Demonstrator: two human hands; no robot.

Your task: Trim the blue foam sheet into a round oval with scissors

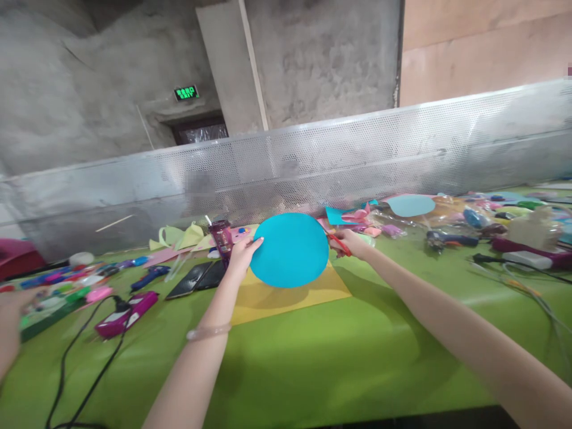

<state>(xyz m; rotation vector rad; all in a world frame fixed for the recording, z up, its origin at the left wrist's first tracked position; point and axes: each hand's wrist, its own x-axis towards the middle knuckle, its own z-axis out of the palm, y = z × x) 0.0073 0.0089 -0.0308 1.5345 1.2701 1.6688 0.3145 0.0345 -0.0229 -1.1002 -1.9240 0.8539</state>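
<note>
Blue disc (pixel 289 250), nearly round, without a clear long axis: the left hand (pixel 242 255), nearer, pinches its rim around nine o'clock; it hangs above yellow paper (pixel 315 293) on the counter (pixel 313 357); at three, the right hand (pixel 352 242) grips red scissors (pixel 342 245), contact unclear.

A round, bright blue sheet (pixel 289 250), flat with a smooth curved edge, is raised above the surface (pixel 304 357), its broad face turned toward the viewer. Red-handled scissors (pixel 341 245), partly hidden, sit just beside its right edge.
</note>
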